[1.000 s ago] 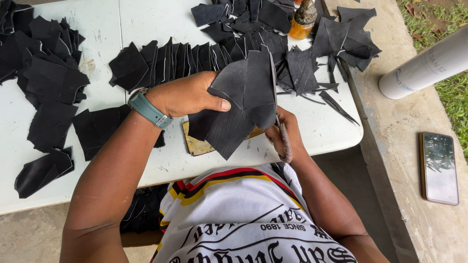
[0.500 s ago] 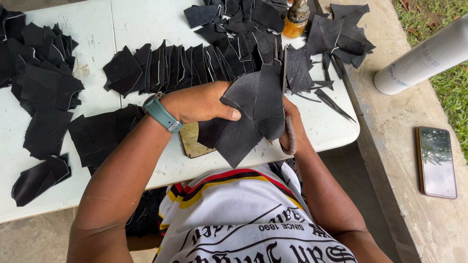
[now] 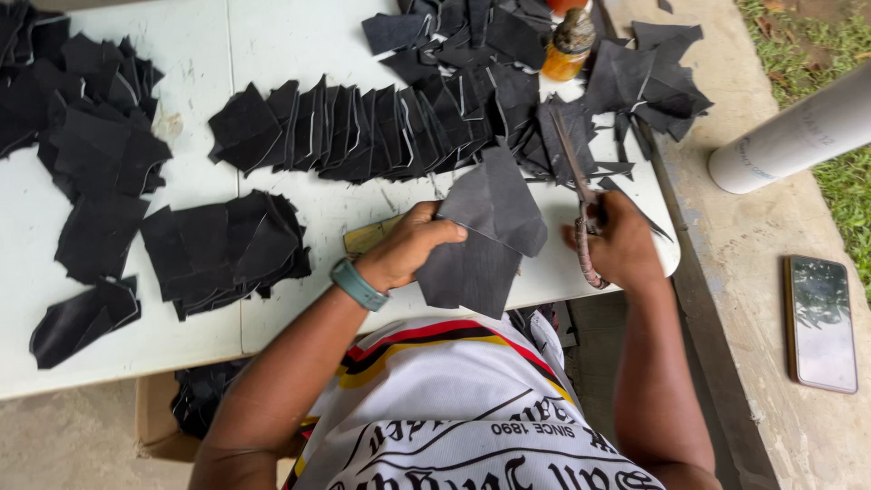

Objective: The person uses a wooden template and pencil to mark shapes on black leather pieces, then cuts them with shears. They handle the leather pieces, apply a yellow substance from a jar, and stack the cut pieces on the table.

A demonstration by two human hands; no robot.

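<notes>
Item: one dark grey, angular cut piece of leather-like sheet (image 3: 485,240), over the white table's (image 3: 272,45) near edge. I note the left hand (image 3: 408,245) pinching its left side, fingers closed. Right hand (image 3: 617,240) gripped around long metal scissors (image 3: 581,209). Behind: fanned row of black cut pieces (image 3: 363,127); amber glue bottle (image 3: 567,45).

One head-worn view — steep downward, close over the white table (image 3: 272,318).
</notes>
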